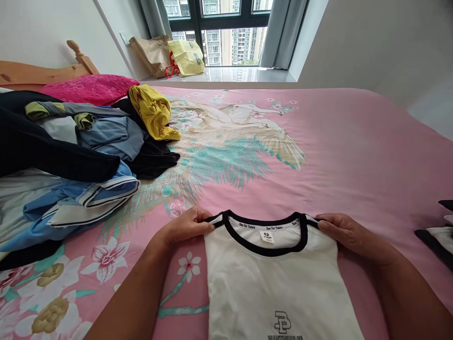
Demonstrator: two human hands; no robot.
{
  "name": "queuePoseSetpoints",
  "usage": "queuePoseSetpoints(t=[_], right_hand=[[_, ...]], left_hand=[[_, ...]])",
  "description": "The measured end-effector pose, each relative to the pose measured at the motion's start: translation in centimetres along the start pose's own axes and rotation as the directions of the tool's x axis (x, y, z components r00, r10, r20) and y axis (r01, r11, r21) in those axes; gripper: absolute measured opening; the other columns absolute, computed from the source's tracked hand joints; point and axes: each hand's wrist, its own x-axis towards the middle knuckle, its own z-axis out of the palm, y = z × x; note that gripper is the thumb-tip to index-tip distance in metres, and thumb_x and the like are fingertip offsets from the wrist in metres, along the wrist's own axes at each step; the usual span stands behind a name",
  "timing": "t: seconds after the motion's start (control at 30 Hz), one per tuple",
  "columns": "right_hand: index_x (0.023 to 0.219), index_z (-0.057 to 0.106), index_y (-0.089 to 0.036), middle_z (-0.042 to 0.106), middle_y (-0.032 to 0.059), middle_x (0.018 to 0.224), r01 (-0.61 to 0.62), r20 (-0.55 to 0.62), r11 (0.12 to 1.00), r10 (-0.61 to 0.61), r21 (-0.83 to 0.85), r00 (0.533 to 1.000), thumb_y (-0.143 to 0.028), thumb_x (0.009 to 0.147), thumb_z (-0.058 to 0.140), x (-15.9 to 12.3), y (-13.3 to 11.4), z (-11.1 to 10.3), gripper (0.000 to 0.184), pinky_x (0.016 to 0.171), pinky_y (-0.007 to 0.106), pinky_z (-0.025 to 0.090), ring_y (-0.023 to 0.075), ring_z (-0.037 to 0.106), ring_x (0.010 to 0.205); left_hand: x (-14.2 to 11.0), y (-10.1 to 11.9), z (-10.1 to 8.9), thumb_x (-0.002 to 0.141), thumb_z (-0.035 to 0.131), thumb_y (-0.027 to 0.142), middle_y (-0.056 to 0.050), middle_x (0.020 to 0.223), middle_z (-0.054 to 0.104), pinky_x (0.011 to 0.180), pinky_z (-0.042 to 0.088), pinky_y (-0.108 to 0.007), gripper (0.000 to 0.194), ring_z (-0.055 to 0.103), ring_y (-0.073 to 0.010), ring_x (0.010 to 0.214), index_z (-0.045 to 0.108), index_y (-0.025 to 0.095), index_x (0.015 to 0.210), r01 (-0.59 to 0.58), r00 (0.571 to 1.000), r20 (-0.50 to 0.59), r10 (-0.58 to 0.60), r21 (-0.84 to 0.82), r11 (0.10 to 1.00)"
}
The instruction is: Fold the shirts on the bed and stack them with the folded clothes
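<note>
A white T-shirt [262, 278] with black neck trim and a dark printed logo lies front side up on the bed, its lower part cut off by the bottom of the view. My left hand [187, 224] pinches the black-and-white shoulder edge on the left of the collar. On the other side, my right hand [348, 232] grips the opposite shoulder edge, thumb on top and the other fingers partly hidden. The sleeves do not show; the sides look folded in behind.
A heap of mixed clothes [71, 141] covers the bed's left side, with a yellow garment [152, 111] on its edge. At the far right lie dark and white folded clothes [440, 236]. Paper bags [186, 56] stand on the windowsill [244, 74] behind the pink flowered bedsheet [339, 141].
</note>
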Motion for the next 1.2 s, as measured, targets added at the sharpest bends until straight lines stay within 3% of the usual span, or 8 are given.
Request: queuePoseSetpoints(t=[0.17, 0.4, 0.5, 0.67, 0.83, 0.97, 1.1, 1.2], right_hand=[[0.063, 0.049, -0.018, 0.040, -0.0021, 0.054, -0.012, -0.078, 1.000, 0.010, -0.019, 0.997, -0.057, 0.077, 0.060, 0.1, -0.4, 0.4, 0.043, 0.043, 0.022, 0.026, 0.0077, 0.032, 0.047], [0.080, 0.062, -0.017, 0.056, 0.0017, 0.069, -0.034, -0.057, 0.999, 0.035, 0.027, 0.998, -0.050, 0.068, 0.072, -0.5, -1.0, 0.4, 0.036, 0.051, 0.022, 0.037, 0.0123, 0.047, 0.058], [0.085, 0.062, -0.017, 0.058, 0.0022, 0.074, -0.025, -0.044, 0.999, 0.027, 0.044, 0.999, -0.046, 0.067, 0.074, -0.5, -1.0, 0.2, 0.036, 0.054, 0.023, 0.041, 0.0137, 0.050, 0.063], [0.082, 0.059, -0.017, 0.057, 0.0018, 0.073, -0.057, -0.049, 0.996, 0.061, 0.065, 0.997, -0.043, 0.069, 0.074, -0.4, -0.9, 0.3, 0.032, 0.055, 0.023, 0.041, 0.0139, 0.051, 0.064], [0.079, 0.053, -0.019, 0.053, -0.0016, 0.065, -0.038, -0.087, 0.996, 0.045, 0.076, 0.995, -0.042, 0.069, 0.075, -0.1, -0.7, 0.5, 0.033, 0.047, 0.021, 0.034, 0.0098, 0.045, 0.054], [0.082, 0.049, -0.021, 0.046, -0.0057, 0.059, 0.020, -0.117, 0.997, -0.011, 0.076, 0.993, -0.043, 0.071, 0.073, 0.0, -0.3, 0.8, 0.035, 0.040, 0.018, 0.026, 0.0058, 0.035, 0.045], [0.088, 0.047, -0.021, 0.050, -0.0054, 0.062, 0.137, -0.210, 0.985, -0.113, 0.101, 0.971, -0.044, 0.071, 0.072, 0.0, -0.3, 1.7, 0.037, 0.042, 0.019, 0.028, 0.0061, 0.039, 0.046], [0.101, 0.050, -0.022, 0.056, -0.0043, 0.066, 0.169, -0.270, 0.981, -0.138, 0.094, 0.953, -0.045, 0.069, 0.072, -0.2, -0.5, 2.4, 0.045, 0.045, 0.021, 0.033, 0.0082, 0.044, 0.047]], left_hand=[[-0.1, 0.5, 0.3, 0.074, 0.053, 0.030, 0.005, 0.057, 0.024, 0.047, 0.016, -0.024, 0.032, 0.023, -0.0062, 0.052, 0.030, 0.017, 0.055, 0.003, 0.993, -0.113, 0.018, 0.182, 0.983], [-0.2, -0.5, 0.0, 0.068, 0.070, 0.038, 0.004, 0.066, 0.050, 0.052, 0.037, -0.020, 0.032, 0.049, -0.0090, 0.056, 0.048, 0.017, 0.078, 0.066, 0.998, 0.029, -0.062, -0.208, 0.976], [-0.3, -0.6, -0.3, 0.069, 0.071, 0.039, 0.005, 0.063, 0.052, 0.046, 0.037, -0.018, 0.033, 0.050, -0.0078, 0.050, 0.049, 0.017, 0.077, 0.106, 0.994, 0.043, -0.100, -0.195, 0.975], [-0.5, -0.4, -0.9, 0.075, 0.065, 0.042, 0.005, 0.059, 0.052, 0.041, 0.035, -0.017, 0.029, 0.049, -0.0070, 0.043, 0.054, 0.015, 0.081, 0.098, 0.977, 0.202, -0.071, -0.126, 0.987], [-0.4, -0.2, -0.1, 0.075, 0.064, 0.038, 0.005, 0.059, 0.052, 0.040, 0.035, -0.017, 0.026, 0.050, -0.0073, 0.042, 0.052, 0.016, 0.082, 0.125, 0.992, 0.038, -0.121, -0.102, 0.987], [-0.4, -0.5, 0.6, 0.073, 0.062, 0.028, 0.007, 0.059, 0.053, 0.037, 0.031, -0.017, 0.026, 0.046, -0.0065, 0.038, 0.052, 0.018, 0.096, 0.110, 0.991, -0.063, -0.119, -0.138, 0.984], [-0.3, -1.2, 0.7, 0.073, 0.056, 0.021, 0.008, 0.045, 0.048, 0.036, 0.025, -0.015, 0.035, 0.041, -0.0071, 0.035, 0.053, 0.017, 0.108, 0.057, 0.995, -0.070, -0.066, -0.121, 0.991], [-0.4, -1.5, 1.1, 0.074, 0.055, 0.025, 0.008, 0.042, 0.046, 0.037, 0.025, -0.014, 0.034, 0.040, -0.0068, 0.035, 0.055, 0.016, 0.107, 0.021, 0.987, -0.158, -0.042, -0.129, 0.991]])
